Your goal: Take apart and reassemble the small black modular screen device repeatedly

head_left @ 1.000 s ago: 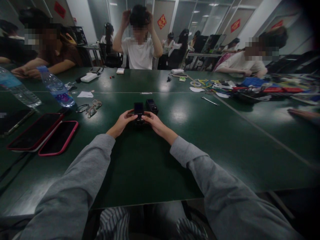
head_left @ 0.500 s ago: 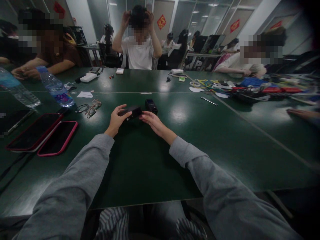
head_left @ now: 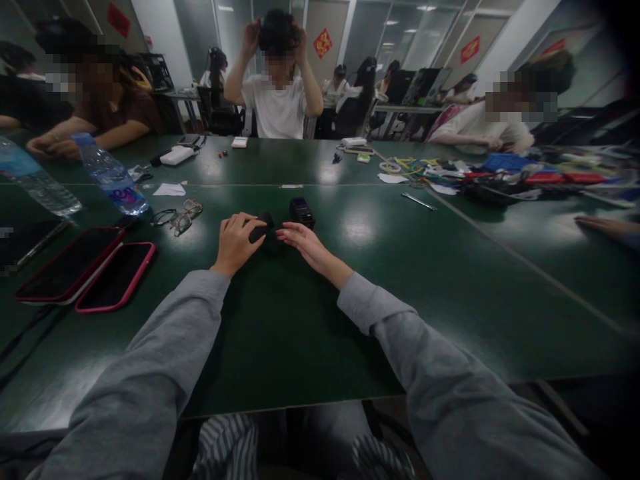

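Observation:
My left hand (head_left: 235, 245) is wrapped over a small black box-like object (head_left: 260, 228), its back turned upward. The fingers cover much of that object, so its kind does not show. Just to the right, my right hand (head_left: 311, 248) holds nothing; its fingers are stretched out, a small gap away from the black object. Beyond the right fingertips stands a black device (head_left: 302, 213) with a small screen and what look like keys.
To the left lie a pink-edged phone (head_left: 117, 277), a dark red-cased one (head_left: 70, 263), glasses (head_left: 187, 217) and water bottles (head_left: 113, 177). A metal tool (head_left: 419, 201) and a heap of cables (head_left: 500, 177) are at right. Other people sit around the green table (head_left: 310, 360).
My left hand has rolled over with the black object, its back now facing up. The object has moved left, away from my right fingertips. My right hand has barely moved.

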The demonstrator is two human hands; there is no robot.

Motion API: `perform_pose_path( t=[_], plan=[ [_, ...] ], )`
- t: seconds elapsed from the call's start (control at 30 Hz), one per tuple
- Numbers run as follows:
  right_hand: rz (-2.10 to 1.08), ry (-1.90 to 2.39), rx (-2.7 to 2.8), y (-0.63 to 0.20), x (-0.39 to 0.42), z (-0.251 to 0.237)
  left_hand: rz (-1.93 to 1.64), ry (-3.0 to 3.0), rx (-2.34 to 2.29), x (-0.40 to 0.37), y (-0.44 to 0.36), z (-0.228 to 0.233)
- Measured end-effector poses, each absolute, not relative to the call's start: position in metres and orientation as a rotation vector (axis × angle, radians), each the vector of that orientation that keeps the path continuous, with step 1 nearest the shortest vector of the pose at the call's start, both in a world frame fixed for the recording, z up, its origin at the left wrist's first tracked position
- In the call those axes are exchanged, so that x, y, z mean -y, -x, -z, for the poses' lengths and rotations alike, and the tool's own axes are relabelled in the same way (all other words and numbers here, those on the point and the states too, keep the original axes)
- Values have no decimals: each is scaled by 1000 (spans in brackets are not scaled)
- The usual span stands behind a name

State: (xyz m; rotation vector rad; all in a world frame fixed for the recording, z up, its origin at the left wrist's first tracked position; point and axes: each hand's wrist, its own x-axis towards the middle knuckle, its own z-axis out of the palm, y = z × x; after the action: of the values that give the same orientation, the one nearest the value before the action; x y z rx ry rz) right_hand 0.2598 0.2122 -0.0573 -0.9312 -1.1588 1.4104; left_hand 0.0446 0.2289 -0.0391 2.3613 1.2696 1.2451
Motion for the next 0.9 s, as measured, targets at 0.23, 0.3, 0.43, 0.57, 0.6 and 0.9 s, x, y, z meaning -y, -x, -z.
perform_pose_path(
  t=[0.23, 0.3, 0.43, 0.57, 0.6, 0.9],
  plan=[
    [-1415, 874, 1121, -257, -215, 60, -1079, -2717, -1131, -220, -55, 36],
    [-1419, 886, 1105, -257, -216, 60, -1042, -2864, -1151, -220, -56, 37],
    [-1414, 892, 1109, -257, -216, 59, -989, -3057, -1179, -218, -58, 36],
    [-1405, 883, 1118, -257, -215, 58, -953, -3111, -1195, -215, -61, 33],
    [-1404, 882, 1120, -257, -214, 58, -954, -3111, -1215, -215, -62, 33],
    [-1404, 913, 1125, -257, -213, 55, -928, -3116, -1300, -213, -65, 32]
  ],
)
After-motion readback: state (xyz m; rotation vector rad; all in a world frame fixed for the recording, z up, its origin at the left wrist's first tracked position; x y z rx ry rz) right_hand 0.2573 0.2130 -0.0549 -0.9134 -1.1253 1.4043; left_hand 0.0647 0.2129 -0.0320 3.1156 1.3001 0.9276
